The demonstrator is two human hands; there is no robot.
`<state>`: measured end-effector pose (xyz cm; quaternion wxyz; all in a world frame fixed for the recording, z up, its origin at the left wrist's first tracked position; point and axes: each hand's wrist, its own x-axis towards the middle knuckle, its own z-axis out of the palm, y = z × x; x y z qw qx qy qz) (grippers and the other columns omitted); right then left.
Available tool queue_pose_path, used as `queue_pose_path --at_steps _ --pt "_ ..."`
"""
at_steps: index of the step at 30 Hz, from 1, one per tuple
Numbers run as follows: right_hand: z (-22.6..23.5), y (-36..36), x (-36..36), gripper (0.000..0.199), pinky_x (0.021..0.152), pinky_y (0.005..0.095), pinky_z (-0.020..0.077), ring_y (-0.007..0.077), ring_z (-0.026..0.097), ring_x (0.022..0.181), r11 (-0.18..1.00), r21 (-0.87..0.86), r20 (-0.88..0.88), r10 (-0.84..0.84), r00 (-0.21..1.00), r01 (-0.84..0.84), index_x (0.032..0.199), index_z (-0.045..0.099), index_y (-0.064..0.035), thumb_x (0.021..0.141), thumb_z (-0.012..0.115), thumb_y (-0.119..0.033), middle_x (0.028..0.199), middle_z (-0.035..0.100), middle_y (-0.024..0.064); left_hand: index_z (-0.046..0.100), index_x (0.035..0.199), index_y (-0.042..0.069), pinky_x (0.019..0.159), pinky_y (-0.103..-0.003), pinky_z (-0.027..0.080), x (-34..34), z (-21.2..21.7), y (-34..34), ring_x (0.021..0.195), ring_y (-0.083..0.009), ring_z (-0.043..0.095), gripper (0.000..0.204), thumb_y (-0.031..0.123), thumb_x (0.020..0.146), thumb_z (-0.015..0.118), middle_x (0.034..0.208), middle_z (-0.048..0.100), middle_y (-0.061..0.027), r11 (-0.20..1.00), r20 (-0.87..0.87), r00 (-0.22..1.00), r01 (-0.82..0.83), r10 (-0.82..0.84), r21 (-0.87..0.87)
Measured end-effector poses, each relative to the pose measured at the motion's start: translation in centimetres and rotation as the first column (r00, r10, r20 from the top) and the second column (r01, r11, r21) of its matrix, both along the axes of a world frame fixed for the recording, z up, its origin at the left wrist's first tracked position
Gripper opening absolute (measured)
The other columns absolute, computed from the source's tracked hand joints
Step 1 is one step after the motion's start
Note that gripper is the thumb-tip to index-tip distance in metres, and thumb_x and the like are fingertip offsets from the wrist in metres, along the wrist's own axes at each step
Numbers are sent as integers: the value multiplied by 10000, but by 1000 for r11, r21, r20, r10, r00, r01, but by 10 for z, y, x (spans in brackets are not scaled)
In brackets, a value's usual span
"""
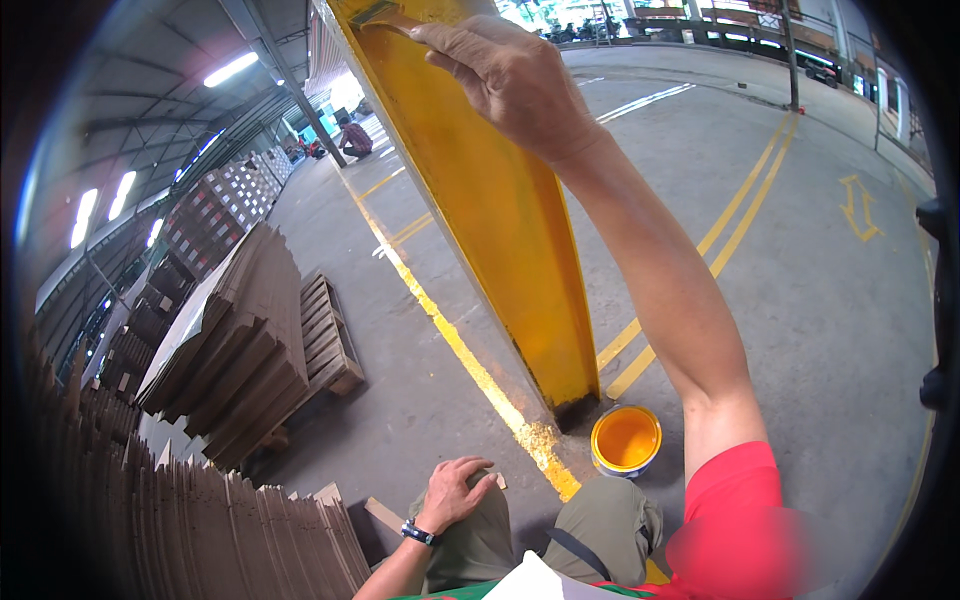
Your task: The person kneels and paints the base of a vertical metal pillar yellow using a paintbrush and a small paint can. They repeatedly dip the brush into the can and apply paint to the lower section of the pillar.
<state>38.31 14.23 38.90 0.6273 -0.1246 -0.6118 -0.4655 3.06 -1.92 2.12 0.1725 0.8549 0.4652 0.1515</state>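
Observation:
My right hand (pixel 515 85) is raised high, fingers closed on the handle of a paintbrush (pixel 385 17). The bristles meet the upper part of a yellow steel column (pixel 490 220), whose surface looks streaked with paint. Down on my knee rests my left hand (pixel 455 492), fingers stretched out and holding nothing, with a watch on its wrist. An open paint can (pixel 626 441) of orange-yellow paint stands on the floor just right of the column's foot.
Stacked flat cardboard (pixel 240 340) sits on a wooden pallet (pixel 330 340) at left, with more cardboard (pixel 230 535) close by my left side. Yellow lines (pixel 440 325) mark the grey floor. Far off, a person (pixel 354 138) crouches near another post.

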Motion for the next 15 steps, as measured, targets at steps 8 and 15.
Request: queue_pose_path --at_steps 8,15 --pt "7 -27 -5 341 724 400 580 316 683 822 950 -307 -34 46 998 -54 1291 700 37 967 596 36 911 697 186 763 1194 123 1065 -454 462 1 -2 1 1162 -299 675 339 377 983 684 1222 744 -90 1000 -3 1000 -3 3 -3" --pt "1 -56 10 304 729 400 608 320 717 830 979 -179 -66 -107 992 94 1249 724 31 962 632 -16 906 734 187 761 1190 121 1068 -455 459 2 2 -2 1150 -303 681 343 381 981 685 1189 753 -95 1000 -4 1000 -1 1 -11"
